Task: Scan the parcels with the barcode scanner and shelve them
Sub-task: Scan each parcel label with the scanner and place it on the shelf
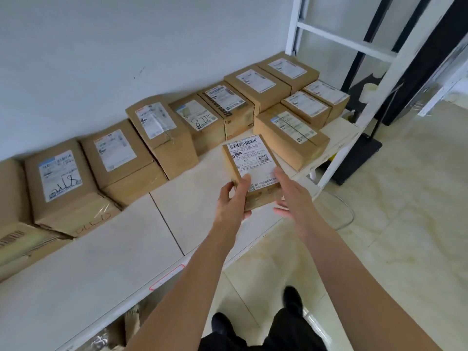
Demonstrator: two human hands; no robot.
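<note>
White shelf board [106, 249] runs along the wall, cardboard parcels [157, 138] lined up at its far edge. Left hand [234, 201] grips the small labelled parcel [252, 171] over the shelf's near edge; right hand [291, 193] is alongside, fingers straight, touching its right side.

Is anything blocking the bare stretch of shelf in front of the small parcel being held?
Nothing visible. The small parcel, held in the left hand, sits over bare white shelf; the neighbouring box stands to its right.

Parcels [152, 138] in row at shelf [106, 252] back, by wall [126, 46].
</note>
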